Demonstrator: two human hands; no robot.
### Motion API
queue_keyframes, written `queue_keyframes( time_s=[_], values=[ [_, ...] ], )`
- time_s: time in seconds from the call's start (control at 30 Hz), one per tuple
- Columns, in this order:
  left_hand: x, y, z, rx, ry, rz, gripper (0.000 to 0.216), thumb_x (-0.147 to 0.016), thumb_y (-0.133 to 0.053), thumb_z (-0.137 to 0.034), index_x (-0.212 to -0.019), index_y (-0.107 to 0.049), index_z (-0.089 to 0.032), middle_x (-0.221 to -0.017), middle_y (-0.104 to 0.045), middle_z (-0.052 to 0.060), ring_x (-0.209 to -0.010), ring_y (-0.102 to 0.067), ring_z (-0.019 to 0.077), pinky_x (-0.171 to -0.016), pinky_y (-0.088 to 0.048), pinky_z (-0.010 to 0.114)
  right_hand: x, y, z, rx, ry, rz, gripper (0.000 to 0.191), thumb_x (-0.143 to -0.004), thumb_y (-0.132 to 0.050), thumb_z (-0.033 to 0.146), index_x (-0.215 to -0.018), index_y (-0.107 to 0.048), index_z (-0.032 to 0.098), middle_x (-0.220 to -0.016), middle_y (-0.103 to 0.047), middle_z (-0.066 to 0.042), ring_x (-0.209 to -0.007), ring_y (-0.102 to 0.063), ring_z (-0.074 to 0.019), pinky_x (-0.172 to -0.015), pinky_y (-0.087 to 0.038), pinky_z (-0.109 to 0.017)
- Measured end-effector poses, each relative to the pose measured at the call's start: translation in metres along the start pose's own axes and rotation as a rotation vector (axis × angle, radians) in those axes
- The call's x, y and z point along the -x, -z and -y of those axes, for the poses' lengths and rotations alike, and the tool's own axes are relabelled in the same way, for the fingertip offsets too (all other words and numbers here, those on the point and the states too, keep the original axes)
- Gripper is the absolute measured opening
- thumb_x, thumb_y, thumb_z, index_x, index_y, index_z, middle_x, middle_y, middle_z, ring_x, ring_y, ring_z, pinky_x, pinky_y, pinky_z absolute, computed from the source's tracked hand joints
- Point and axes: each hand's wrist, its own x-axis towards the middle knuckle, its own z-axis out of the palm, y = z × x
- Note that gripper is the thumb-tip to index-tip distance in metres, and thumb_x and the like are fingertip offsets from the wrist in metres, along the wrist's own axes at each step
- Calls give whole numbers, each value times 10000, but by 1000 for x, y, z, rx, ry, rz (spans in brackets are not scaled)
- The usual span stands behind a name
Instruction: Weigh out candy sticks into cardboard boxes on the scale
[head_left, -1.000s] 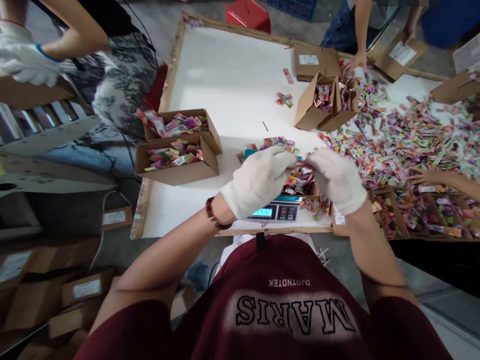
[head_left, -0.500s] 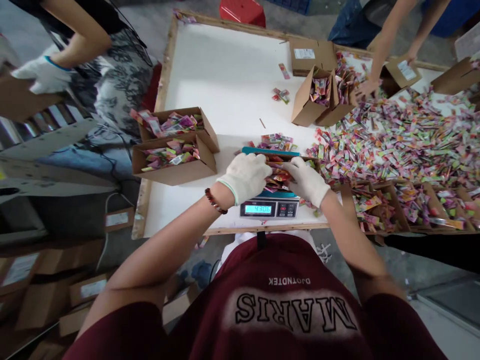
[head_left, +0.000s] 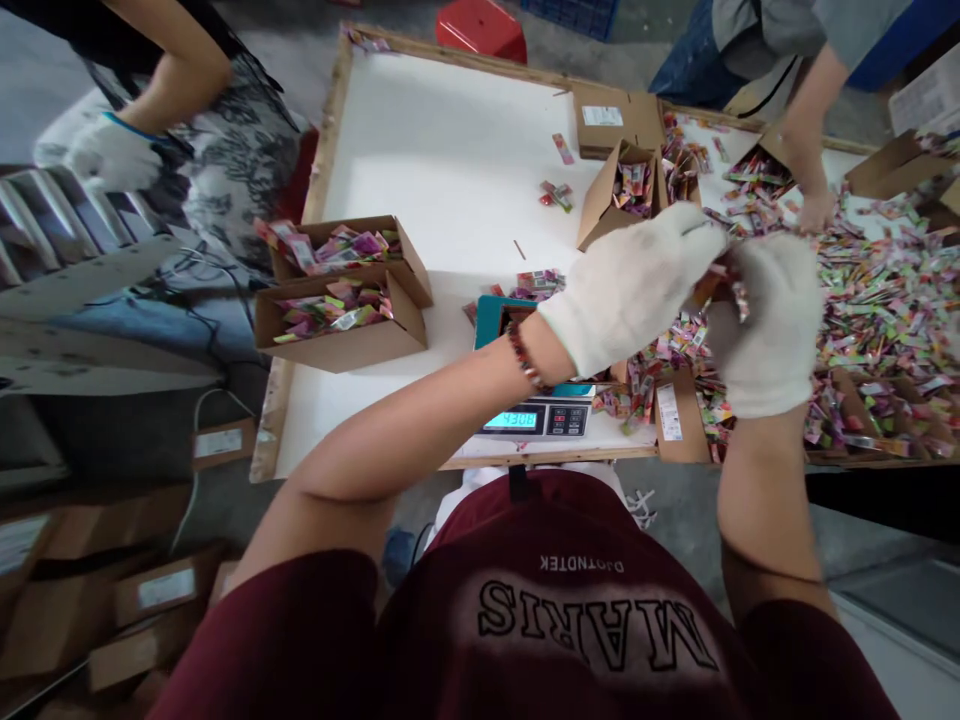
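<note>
Left hand (head_left: 637, 285), white-gloved, bead bracelet (head_left: 525, 355) at the wrist; fingers bent over a small bunch of packets (head_left: 724, 285), whether gripping cannot be told; right hand (head_left: 776, 320), white-gloved, slightly blurred, curled round the same bunch and grasping it; bunch located between the two hands, above the near side of the desk (head_left: 420, 130), to the right of the scale.

Scale (head_left: 570, 420), one, at the near edge, display lit, last digit unclear; teal platform (head_left: 491, 320) bearing one open carton, mostly hidden by the left forearm and hand; labelled carton (head_left: 679, 420), one, at the near edge, right of the scale; row of open cartons (head_left: 862, 420), filled, along the near edge farther right.

Filled cartons (head_left: 345, 350), two, open, side by side at the left edge; loose packets (head_left: 536, 283), a patch just beyond the scale; heap of packets (head_left: 877, 290), broad, spread over the right part.

Open cartons (head_left: 600, 205), two, filled, towards the far edge; closed carton (head_left: 619, 120), labelled, just beyond them; co-worker's bare hand (head_left: 814, 205), over the heap's far side; red stool (head_left: 480, 30), beyond the far edge.
</note>
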Motion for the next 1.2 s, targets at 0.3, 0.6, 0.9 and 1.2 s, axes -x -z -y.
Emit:
queue_keyframes(
  time_s=[0.3,0.6,0.9,1.2],
  values=[
    [70,-28,55,122,45,-6,245,-992,-574,-305,-1156,-679,-155,-1203,-671,118,-1107,-666,244,-967,-552,397,49,-51,19,-314,-20,317,337,-970,-508,237,-1279,-633,190,-1204,-607,-136,-1164,-589,-285,-1022,-506,-463],
    [141,-49,90,92,224,135,301,-958,-602,-397,-1136,-708,-179,-1113,-669,107,-993,-656,243,-869,-544,379,54,-114,62,-111,19,766,298,-983,-610,389,-1104,-752,156,-1123,-649,-139,-1024,-594,-285,-883,-447,-381],
    [130,-63,71,-186,159,406,262,-956,-483,-161,-959,-745,-170,-1022,-708,105,-928,-673,238,-799,-496,371,44,-105,47,-300,134,703,162,-958,-560,178,-871,-695,158,-996,-677,-122,-988,-628,-257,-910,-500,-382],
    [57,-23,26,212,27,-254,214,-980,-498,-186,-998,-709,-149,-995,-730,96,-915,-699,209,-816,-561,351,19,-30,48,-573,150,34,103,-980,-586,183,-1047,-645,234,-1111,-704,-55,-1038,-691,-203,-920,-575,-373]
  ],
)
